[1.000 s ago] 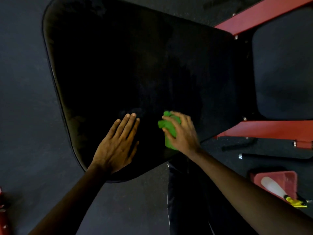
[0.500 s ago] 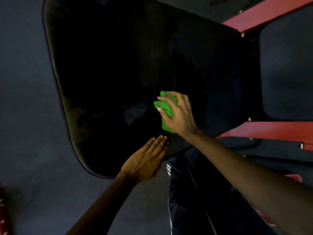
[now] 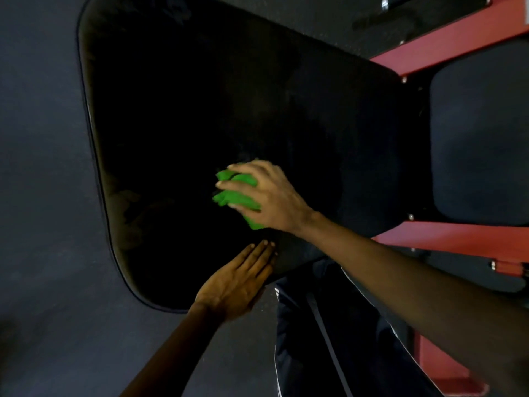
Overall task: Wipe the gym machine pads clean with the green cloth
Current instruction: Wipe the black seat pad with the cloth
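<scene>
Downward view onto a large black pad [image 3: 200,96] of a gym machine, wide at the left, narrowing toward a red frame [image 3: 458,44] at the right. Right hand [image 3: 269,193] near the middle of the pad, a little toward its near side, fingers curled and clamped on a bunched green cloth [image 3: 234,196], pressing the wad down against the upholstery. Bright green folds showing between and beyond the fingertips on the left side of the hand, with a further bit peeking out under the heel of the palm. Left hand [image 3: 237,282] just nearer, close below the right wrist, laid flat on the near edge of the pad, fingers straight and held together, holding nothing, seemingly steadying the pad. Faint dull smudges along the pad's left border; too dark to tell dirt from glare. Seemingly a second, smaller dark pad [image 3: 481,138] farther right, between two red bars of the frame, untouched by either hand. Dark floor [image 3: 37,167] all around, and a dark trouser leg [image 3: 315,339] with thin white stripes at the near edge. Step in hand, by the look of it: mid-wipe on the big pad, only its central part under the cloth. Next move, probably: press firmly, sweep the wad left and far across the rest of the surface, shift the bracing hand out of the path, then on to the smaller pad.
</scene>
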Action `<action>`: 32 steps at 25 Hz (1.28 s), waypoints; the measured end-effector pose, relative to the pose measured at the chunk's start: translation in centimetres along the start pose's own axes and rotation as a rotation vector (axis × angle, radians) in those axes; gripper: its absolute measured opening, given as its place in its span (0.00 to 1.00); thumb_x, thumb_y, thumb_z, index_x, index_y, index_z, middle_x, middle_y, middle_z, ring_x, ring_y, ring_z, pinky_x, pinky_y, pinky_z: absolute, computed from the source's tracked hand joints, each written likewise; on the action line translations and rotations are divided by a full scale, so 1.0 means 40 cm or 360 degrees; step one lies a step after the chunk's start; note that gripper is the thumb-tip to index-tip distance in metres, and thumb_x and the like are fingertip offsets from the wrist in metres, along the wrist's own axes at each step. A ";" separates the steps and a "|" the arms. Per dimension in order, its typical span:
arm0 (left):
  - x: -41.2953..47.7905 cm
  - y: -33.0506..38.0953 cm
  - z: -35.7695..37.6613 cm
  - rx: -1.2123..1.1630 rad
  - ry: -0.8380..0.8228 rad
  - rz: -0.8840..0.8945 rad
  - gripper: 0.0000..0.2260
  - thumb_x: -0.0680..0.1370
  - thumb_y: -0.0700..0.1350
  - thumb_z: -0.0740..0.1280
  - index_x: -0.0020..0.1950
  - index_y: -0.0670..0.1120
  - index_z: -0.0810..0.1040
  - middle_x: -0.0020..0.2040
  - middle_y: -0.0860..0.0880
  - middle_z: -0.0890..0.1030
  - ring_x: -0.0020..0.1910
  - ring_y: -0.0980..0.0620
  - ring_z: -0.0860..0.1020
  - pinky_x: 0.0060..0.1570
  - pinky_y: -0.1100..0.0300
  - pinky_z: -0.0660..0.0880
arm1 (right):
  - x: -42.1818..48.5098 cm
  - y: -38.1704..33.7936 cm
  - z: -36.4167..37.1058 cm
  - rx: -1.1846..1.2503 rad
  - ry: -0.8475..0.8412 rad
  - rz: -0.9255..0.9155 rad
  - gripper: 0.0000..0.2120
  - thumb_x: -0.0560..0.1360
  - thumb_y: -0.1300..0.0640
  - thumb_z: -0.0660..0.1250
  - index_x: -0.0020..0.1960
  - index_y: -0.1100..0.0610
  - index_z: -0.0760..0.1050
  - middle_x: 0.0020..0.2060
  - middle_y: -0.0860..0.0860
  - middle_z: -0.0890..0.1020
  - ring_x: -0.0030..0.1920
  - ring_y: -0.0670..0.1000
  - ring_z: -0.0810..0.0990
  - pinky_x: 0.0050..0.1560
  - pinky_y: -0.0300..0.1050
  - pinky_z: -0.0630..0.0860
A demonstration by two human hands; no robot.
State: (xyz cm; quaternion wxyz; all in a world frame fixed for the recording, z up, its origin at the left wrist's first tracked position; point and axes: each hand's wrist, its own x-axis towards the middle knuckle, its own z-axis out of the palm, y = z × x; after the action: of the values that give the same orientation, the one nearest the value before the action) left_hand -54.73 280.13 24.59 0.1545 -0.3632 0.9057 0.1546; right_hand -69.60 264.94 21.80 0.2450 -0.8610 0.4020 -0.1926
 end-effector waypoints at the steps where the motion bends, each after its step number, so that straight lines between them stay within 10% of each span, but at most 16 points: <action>1: 0.000 0.000 0.000 0.0002 0.0005 0.0007 0.30 0.78 0.54 0.63 0.76 0.39 0.68 0.76 0.38 0.67 0.76 0.40 0.66 0.76 0.46 0.53 | -0.024 0.028 0.000 0.0005 0.0068 0.0221 0.20 0.77 0.45 0.69 0.69 0.45 0.76 0.68 0.51 0.75 0.65 0.56 0.74 0.62 0.57 0.73; 9: -0.003 0.000 0.001 0.0017 -0.0027 -0.0003 0.32 0.79 0.55 0.63 0.77 0.38 0.64 0.77 0.37 0.64 0.77 0.40 0.63 0.78 0.44 0.50 | -0.128 0.120 0.018 0.0133 0.0476 0.1521 0.19 0.78 0.47 0.68 0.67 0.48 0.77 0.64 0.53 0.75 0.60 0.56 0.74 0.62 0.55 0.73; 16: -0.004 0.002 0.000 0.0017 -0.0086 0.0000 0.32 0.77 0.55 0.66 0.76 0.39 0.67 0.76 0.38 0.66 0.76 0.40 0.64 0.77 0.45 0.48 | -0.036 0.064 0.005 0.0110 0.0142 0.0404 0.18 0.75 0.49 0.70 0.65 0.47 0.78 0.64 0.51 0.76 0.61 0.57 0.74 0.61 0.55 0.74; 21: -0.003 -0.001 0.002 0.0053 -0.0117 -0.0016 0.33 0.79 0.56 0.63 0.78 0.38 0.61 0.79 0.38 0.60 0.78 0.42 0.56 0.78 0.45 0.41 | 0.160 0.206 -0.034 0.0022 0.0426 0.1319 0.18 0.76 0.44 0.66 0.65 0.44 0.77 0.62 0.50 0.76 0.59 0.56 0.75 0.57 0.55 0.75; 27: 0.011 0.008 -0.014 -0.0139 -0.0097 -0.0091 0.33 0.78 0.57 0.64 0.78 0.41 0.62 0.78 0.40 0.64 0.78 0.43 0.58 0.76 0.44 0.52 | -0.037 0.129 -0.017 0.0029 0.0206 0.1053 0.21 0.79 0.45 0.64 0.71 0.42 0.71 0.71 0.47 0.70 0.67 0.54 0.70 0.60 0.54 0.73; 32: 0.105 -0.025 -0.058 -0.0133 0.0072 -0.0337 0.31 0.81 0.56 0.58 0.81 0.43 0.58 0.81 0.42 0.56 0.80 0.42 0.54 0.76 0.45 0.50 | -0.247 0.215 0.020 0.0037 0.0321 0.1650 0.21 0.80 0.46 0.64 0.71 0.48 0.72 0.68 0.53 0.72 0.65 0.60 0.72 0.64 0.59 0.72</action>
State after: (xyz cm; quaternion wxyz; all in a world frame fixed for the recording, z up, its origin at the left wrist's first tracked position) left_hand -57.30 275.97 24.87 0.1342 -0.4663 0.8583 0.1667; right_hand -80.28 268.15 14.84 0.2778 -0.5235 0.7945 -0.1324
